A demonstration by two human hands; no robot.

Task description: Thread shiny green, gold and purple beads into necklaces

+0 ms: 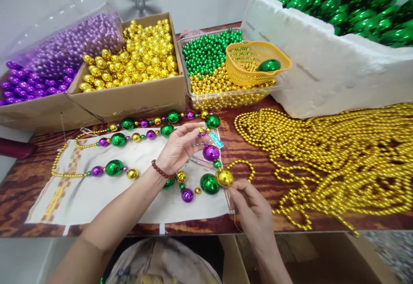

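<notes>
A bead necklace (142,133) of green, purple and gold balls lies looped over a white cloth (97,193) on the wooden table. My left hand (179,146) is raised above the cloth, fingers pinched on the string near a purple ball (211,152). My right hand (250,204) pinches the string just below a gold ball (224,177), close to a large green ball (209,183). A thin strand of small gold beads (243,165) curls beside the gold ball.
Behind the cloth stand a box of purple beads (48,64), a box of gold balls (135,56), a clear tub of green and gold beads (209,60) with a yellow basket (250,62), and a foam box of green balls (325,56). Gold bead strands (338,159) pile at right.
</notes>
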